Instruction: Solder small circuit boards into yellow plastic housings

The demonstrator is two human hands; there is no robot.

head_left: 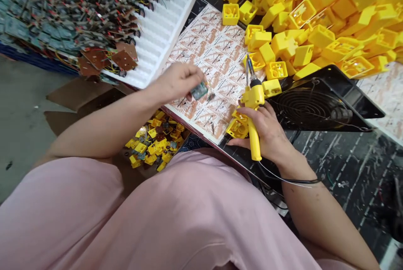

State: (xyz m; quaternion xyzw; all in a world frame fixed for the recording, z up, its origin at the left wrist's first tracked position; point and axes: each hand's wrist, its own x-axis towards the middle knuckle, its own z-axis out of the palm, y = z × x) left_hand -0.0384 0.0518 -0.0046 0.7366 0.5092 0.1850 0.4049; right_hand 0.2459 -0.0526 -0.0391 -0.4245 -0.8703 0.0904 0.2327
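My left hand (184, 80) pinches a small green circuit board (199, 90) above the patterned paper sheet (206, 39), with thin leads at the board's right side. A yellow soldering gun (254, 98) is gripped in my right hand (267, 131), its metal tip pointing away from me. Solder wire and a black cord trail from the handle end over my wrist. Close to my right thumb and fingers lies a yellow plastic housing (237, 128); whether they touch it I cannot tell.
Many yellow housings (327, 30) are heaped at the back right. A black fan (315, 104) stands right of the soldering gun. At the left, a white foam tray (163, 26) carries rows of circuit boards (88, 9). Below the table edge lie more housings and parts (154, 144).
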